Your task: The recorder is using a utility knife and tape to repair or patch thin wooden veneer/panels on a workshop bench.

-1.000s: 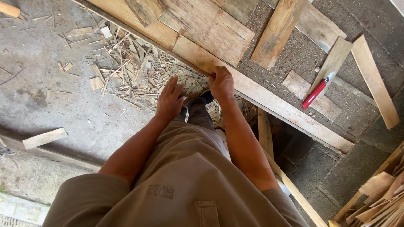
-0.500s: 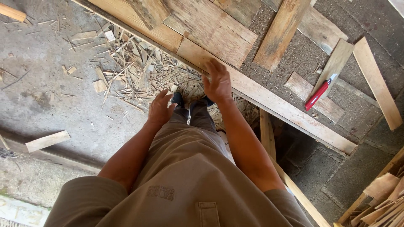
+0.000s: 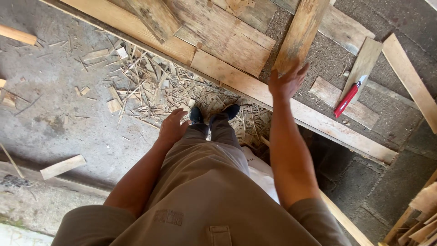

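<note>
Right hand (image 3: 286,82) spreads flat, grip apart, bracing the plank (image 3: 300,34) on the table (image 3: 318,125); left hand (image 3: 172,126) hangs free, fingers loosely apart.

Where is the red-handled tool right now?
In the head view, the red-handled tool lies at upper right on a small wooden board on the work surface, to the right of the raised right hand and apart from it.

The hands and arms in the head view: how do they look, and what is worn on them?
Both hands, left hand and right hand, are bare, with no gloves, rings or watch visible. The forearms are uncovered; short olive-khaki sleeves end above the elbows.
</note>
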